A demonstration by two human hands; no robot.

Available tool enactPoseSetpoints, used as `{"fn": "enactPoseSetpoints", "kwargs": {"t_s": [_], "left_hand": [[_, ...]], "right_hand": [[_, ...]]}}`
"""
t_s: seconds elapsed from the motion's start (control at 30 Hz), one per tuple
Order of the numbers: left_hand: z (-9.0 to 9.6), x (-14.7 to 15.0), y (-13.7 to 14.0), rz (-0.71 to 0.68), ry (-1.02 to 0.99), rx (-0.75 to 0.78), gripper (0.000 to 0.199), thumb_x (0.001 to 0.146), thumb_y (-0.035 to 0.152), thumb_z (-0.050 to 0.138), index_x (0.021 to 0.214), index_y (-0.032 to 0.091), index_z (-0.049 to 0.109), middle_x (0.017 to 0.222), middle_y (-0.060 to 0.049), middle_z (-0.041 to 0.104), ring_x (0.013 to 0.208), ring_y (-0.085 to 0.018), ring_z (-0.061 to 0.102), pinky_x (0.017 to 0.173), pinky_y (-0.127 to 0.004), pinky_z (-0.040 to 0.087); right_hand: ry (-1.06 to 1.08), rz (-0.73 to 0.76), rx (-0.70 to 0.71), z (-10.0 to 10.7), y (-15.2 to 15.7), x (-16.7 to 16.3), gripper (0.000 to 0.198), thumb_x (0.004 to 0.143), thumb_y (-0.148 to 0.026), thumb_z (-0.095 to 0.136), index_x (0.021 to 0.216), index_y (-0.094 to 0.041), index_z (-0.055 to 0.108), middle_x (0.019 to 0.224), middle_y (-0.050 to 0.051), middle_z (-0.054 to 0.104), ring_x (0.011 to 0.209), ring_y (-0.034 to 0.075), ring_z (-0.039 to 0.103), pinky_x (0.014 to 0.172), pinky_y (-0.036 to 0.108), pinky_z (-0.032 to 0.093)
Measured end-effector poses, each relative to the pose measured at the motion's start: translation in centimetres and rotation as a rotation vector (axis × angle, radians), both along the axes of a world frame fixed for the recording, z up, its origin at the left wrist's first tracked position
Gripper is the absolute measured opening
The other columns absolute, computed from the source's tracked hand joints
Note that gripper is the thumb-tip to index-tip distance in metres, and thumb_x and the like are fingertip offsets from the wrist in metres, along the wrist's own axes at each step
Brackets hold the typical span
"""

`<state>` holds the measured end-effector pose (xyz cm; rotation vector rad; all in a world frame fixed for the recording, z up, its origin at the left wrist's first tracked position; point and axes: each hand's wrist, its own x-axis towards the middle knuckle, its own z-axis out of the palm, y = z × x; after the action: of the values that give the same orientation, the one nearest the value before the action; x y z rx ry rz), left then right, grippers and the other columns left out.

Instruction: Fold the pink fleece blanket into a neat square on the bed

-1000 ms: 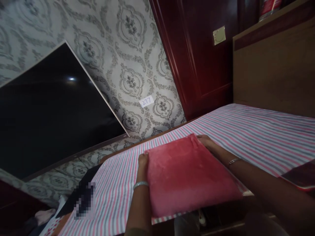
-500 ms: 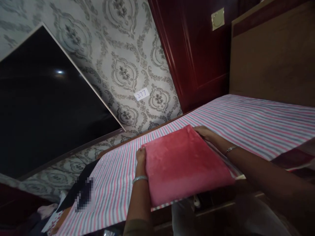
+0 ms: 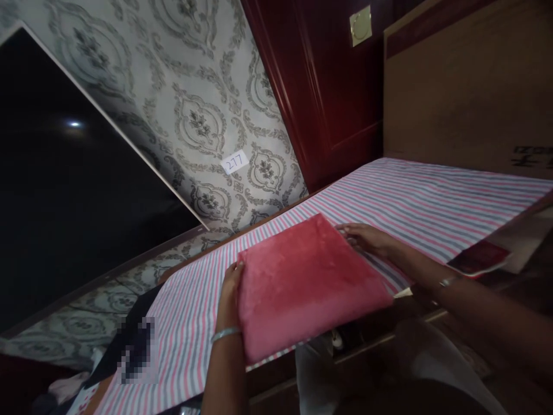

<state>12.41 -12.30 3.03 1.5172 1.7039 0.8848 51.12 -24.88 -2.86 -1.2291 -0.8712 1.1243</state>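
A square, thick piece of red plush cloth, folded flat (image 3: 298,282), lies on the striped cover (image 3: 190,323) at the near edge. My left hand (image 3: 232,279) is closed along its left edge near the far corner, with a silvery bangle on the wrist. At the right edge, my right hand (image 3: 365,237) has its fingers stretched toward the cloth, the tips at or just beside its side. A thinner bracelet sits on that wrist. The undersides of both hands are hidden.
A large dark screen (image 3: 78,190) stands at the left against patterned wallpaper bearing a "277" label (image 3: 234,162). Behind are a dark red panel (image 3: 319,86) and a big cardboard box (image 3: 466,92). A pixelated dark object (image 3: 138,349) lies at the left.
My right hand has loosened from the far right corner and shifted slightly down the cloth's right side. My left hand stays at the left edge. The view has turned a little to the right.
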Motion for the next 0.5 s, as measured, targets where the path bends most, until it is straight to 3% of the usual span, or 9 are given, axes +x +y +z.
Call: {"fn": "enactPoseSetpoints", "kwargs": {"t_s": [0.1,0.23,0.4,0.5], "left_hand": [[-0.1,-2.2,-2.9,-0.059,-0.095,-0.032,0.039,0.089,0.043,0.069,0.112,0.011,0.071,0.114,-0.016,0.076,0.105,-0.025,0.071,0.092,-0.034,0.056],[-2.1,-5.7,-7.9,-0.059,-0.222,0.012,0.047,0.080,0.049,0.076,0.114,0.016,0.073,0.119,-0.013,0.075,0.115,-0.028,0.069,0.100,-0.037,0.054],[-5.5,-9.0,-13.2,0.068,-0.208,-0.006,0.056,0.069,0.059,0.080,0.106,0.017,0.075,0.119,-0.012,0.075,0.122,-0.034,0.064,0.106,-0.043,0.051],[-7.1,-10.1,-15.0,0.155,-0.228,-0.066,0.056,0.069,0.059,0.082,0.106,0.018,0.074,0.123,-0.013,0.073,0.123,-0.034,0.064,0.106,-0.044,0.051]], "right_hand": [[0.136,0.116,-0.066,-1.4,-5.3,0.3,0.044,0.082,-0.041,0.070,0.119,-0.019,0.068,0.093,0.008,0.074,0.071,0.016,0.066,0.064,0.028,0.055],[0.211,0.152,-0.127,-2.6,-11.1,-0.1,0.054,0.075,-0.050,0.079,0.119,-0.020,0.070,0.100,0.010,0.074,0.075,0.017,0.067,0.067,0.029,0.057],[0.033,0.138,-0.197,-4.3,-13.5,-0.8,0.063,0.064,-0.068,0.081,0.106,-0.022,0.073,0.098,0.009,0.074,0.080,0.020,0.067,0.067,0.030,0.056],[-0.064,0.102,-0.122,-5.9,-13.9,-1.8,0.068,0.062,-0.075,0.079,0.103,-0.021,0.070,0.100,0.009,0.072,0.083,0.021,0.067,0.070,0.031,0.056]]}}
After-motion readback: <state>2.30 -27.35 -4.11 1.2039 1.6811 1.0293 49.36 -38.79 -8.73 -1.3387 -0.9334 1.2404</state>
